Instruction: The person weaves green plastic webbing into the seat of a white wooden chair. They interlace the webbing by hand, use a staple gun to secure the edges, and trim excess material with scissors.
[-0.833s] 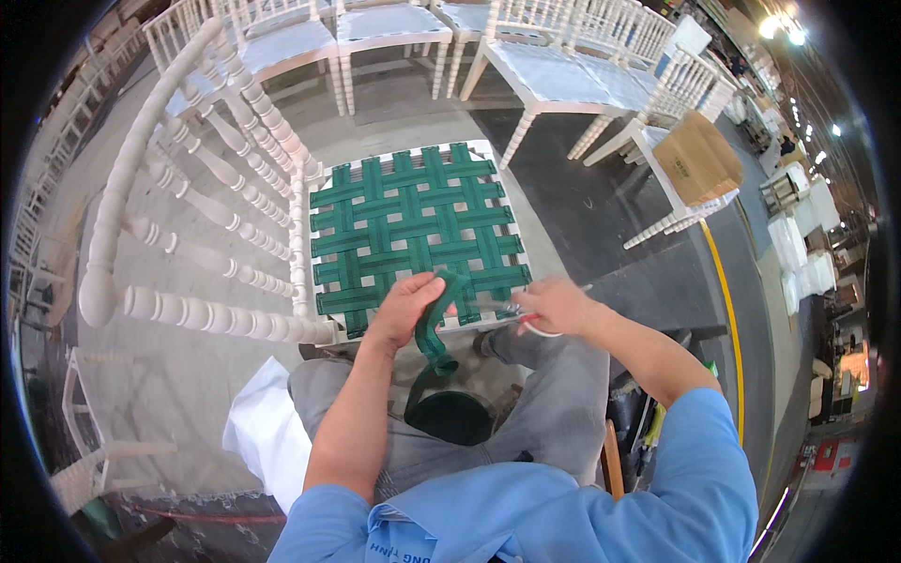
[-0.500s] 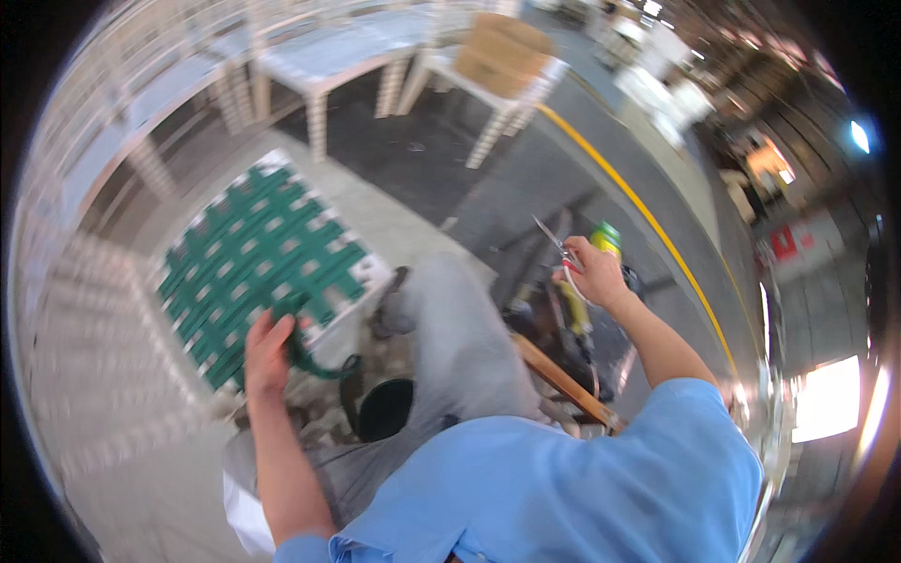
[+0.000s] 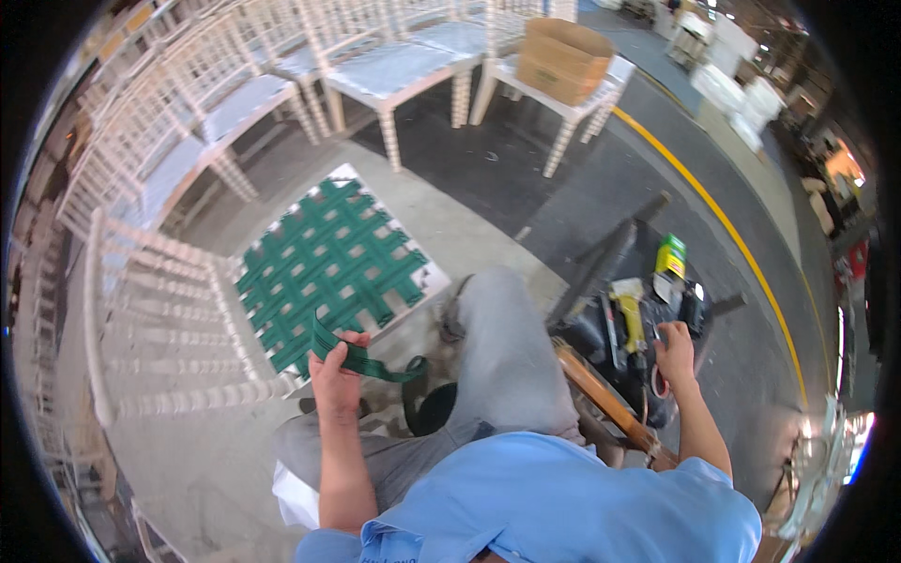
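Note:
A white spindle-back chair [image 3: 169, 399] stands at my left, its seat frame carrying woven green webbing [image 3: 328, 253]. Just over the near edge of that weave, my left hand [image 3: 338, 371] grips a loose green webbing strap [image 3: 385, 371]. The strap trails right toward a dark round roll or container [image 3: 437, 410] by my legs; which one I cannot tell. At my right, my right hand [image 3: 676, 352] is low over a black padded surface [image 3: 601, 272], closed on scissors with red-and-white handles [image 3: 659, 383]. Their blades are mostly hidden.
On the black surface lie a yellow tool [image 3: 631, 319], a green-and-yellow box [image 3: 670, 261] and a dark object [image 3: 693, 305]. A wooden bar [image 3: 605, 399] runs beside my knee. More white chairs [image 3: 394, 70] line the back, one bearing a cardboard box [image 3: 563, 61]. A yellow floor line [image 3: 723, 220] curves past at right.
My right hand has lowered the scissors onto or near the black surface. My left hand has raised the strap's end slightly. The view has swung left, shifting the scene rightward.

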### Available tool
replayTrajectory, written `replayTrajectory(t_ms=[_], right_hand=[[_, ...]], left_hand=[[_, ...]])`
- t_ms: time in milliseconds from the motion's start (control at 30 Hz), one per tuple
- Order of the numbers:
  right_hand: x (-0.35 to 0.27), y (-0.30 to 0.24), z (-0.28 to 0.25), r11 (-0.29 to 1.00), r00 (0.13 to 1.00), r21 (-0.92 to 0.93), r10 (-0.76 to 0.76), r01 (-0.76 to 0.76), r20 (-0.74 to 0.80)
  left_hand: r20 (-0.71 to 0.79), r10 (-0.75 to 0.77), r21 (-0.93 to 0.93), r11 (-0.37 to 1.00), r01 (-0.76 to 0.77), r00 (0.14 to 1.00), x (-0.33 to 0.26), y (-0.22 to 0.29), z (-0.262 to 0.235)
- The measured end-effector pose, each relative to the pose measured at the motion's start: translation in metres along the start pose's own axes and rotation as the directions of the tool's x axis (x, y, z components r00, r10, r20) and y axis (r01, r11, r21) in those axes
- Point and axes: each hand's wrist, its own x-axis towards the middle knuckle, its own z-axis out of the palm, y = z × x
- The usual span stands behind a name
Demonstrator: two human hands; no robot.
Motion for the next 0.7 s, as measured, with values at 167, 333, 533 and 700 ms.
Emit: replayTrajectory(t_ms=[167, 333, 533, 700], right_hand=[[0.105, -0.167, 0.064, 0.756, 0.971, 0.616, -0.229, 0.224, -0.072], [0.182, -0.346, 0.158, 0.518, 0.901, 0.855, -0.366, -0.011, 0.233], [0.172, -0.412, 0.241, 0.733, 0.79, 0.642, -0.248, -0.225, 0.561], [0.161, -0.406, 0.25, 0.763, 0.777, 0.613, -0.252, -0.207, 0.577]], left_hand=[[-0.226, 0.107, 0.022, 0.994, -0.105, 0.968, -0.052, 0.01, 0.011], [-0.293, 0.161, 0.064, 0.987, -0.149, 0.942, -0.093, 0.01, 0.046], [-0.406, 0.37, 0.21, 0.928, -0.309, 0.835, -0.139, 0.049, 0.057], [-0.47, 0.383, 0.158, 0.923, -0.351, 0.795, -0.155, 0.069, 0.047]])
